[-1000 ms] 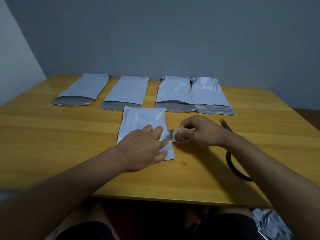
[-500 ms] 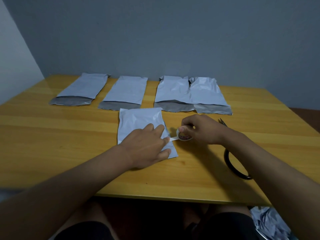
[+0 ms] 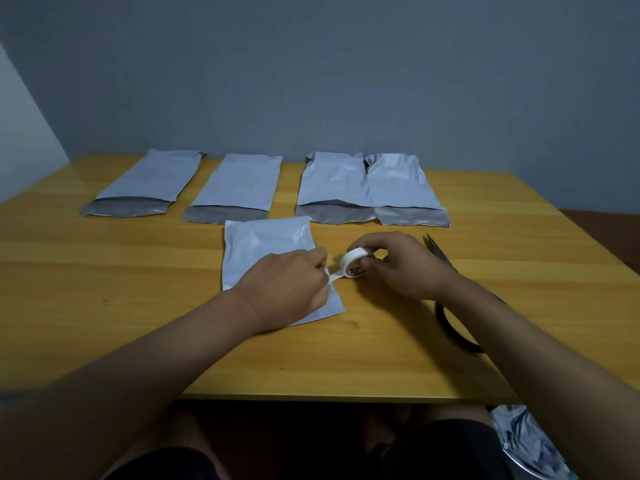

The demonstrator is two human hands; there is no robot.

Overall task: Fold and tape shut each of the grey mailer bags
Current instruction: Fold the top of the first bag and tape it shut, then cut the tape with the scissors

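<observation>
My left hand point(image 3: 287, 287) pinches the tape's free end on the folded mailer bag point(image 3: 268, 252); my right hand point(image 3: 398, 263) grips the tape roll point(image 3: 355, 263) just to its right, strip running left-right above the bench point(image 3: 138, 306)

left hand point(image 3: 287, 284): mine, bare, no ring, no glove
right hand point(image 3: 403, 263): mine too, bare, nothing on the wrist
fingers point(image 3: 363, 241): bare, no tape or plaster on them
forearms: no sleeves reach down my arms as far as I can see
legs: I wear dark shorts, black or near it, knees bare
</observation>
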